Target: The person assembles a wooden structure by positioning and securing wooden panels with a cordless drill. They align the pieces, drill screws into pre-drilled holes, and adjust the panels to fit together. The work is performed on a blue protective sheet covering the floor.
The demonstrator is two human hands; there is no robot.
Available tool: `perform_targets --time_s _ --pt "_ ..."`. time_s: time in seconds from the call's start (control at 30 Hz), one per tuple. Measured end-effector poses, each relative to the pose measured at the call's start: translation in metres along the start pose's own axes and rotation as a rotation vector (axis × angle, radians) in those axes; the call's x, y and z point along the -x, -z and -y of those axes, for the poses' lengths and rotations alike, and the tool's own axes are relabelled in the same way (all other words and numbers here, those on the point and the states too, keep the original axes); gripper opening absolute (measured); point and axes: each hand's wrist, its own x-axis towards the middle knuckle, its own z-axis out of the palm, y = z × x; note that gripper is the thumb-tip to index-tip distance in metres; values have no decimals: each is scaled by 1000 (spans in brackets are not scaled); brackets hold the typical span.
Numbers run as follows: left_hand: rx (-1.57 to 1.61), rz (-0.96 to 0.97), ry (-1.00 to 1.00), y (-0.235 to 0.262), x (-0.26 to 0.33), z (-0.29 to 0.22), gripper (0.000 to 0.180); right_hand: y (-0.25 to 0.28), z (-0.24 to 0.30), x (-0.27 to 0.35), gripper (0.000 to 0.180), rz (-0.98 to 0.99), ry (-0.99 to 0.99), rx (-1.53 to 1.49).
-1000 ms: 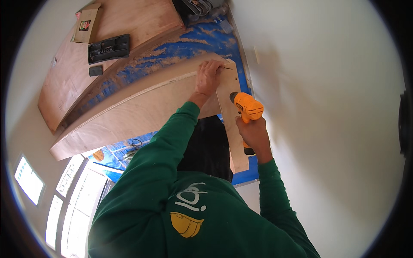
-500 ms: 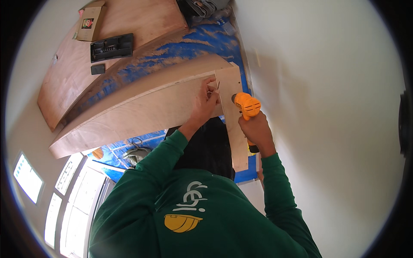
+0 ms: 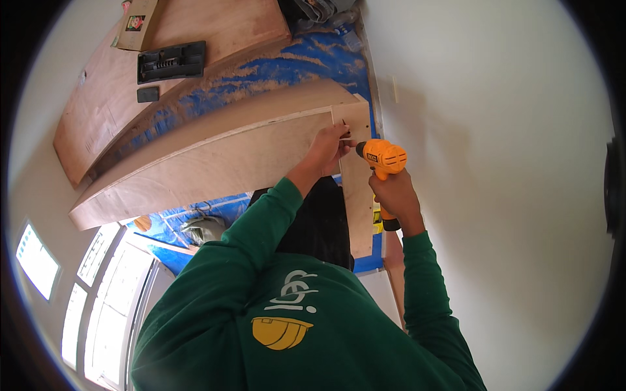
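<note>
**Drill in right hand, left fingers at its nose**

Clock set by the person: 12 straight ahead. Right hand (image 3: 395,195) at 1 o'clock, fingers wrapped round the grip of the orange drill (image 3: 386,157). Trigger finger: can't tell from here if pressed. Drill lies over the narrow board (image 3: 360,215), also 1 o'clock, nose toward 10.

Left hand (image 3: 326,150) at 12 o'clock, fingers bent, pinching a slim dark piece (image 3: 345,123); its tip pokes up past the fingers. Fingertips right by the drill's nose; contact unclear. Can't tell if screw or bit.

Long plywood box (image 3: 208,156) runs from the narrow board round to 10 o'clock. At 11, a bigger plywood piece (image 3: 94,124) carries a black tray (image 3: 189,62), small dark block (image 3: 148,94) and cardboard box (image 3: 146,29). Dusty blue sheeting (image 3: 261,75) between the two. Grey-green cloth bundle (image 3: 204,230) at 10, white wall (image 3: 508,182) at 2.
</note>
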Motion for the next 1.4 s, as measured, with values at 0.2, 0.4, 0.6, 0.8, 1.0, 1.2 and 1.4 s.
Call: perform_targets --time_s 0.2,0.4,0.6,0.8,1.0,1.2,1.4 --pt "152 -110 19 -7 -10 -3 18 -1 1 3 40 -9 -53 -32" --pt "179 -114 74 -7 -17 -8 22 -3 5 3 40 -16 -51 -16" --pt "135 50 50 -4 -22 -5 22 -7 3 2 38 -27 -54 -10" --pt "281 36 31 2 -38 0 18 -7 9 3 38 -33 -32 13" --pt "320 45 55 5 -41 2 16 -7 20 7 33 -26 -92 -3" --pt "332 43 46 4 -41 3 14 -5 25 8 33 -18 -60 -8" --pt "335 27 40 2 -43 2 14 -5 25 7 34 -12 -62 17"
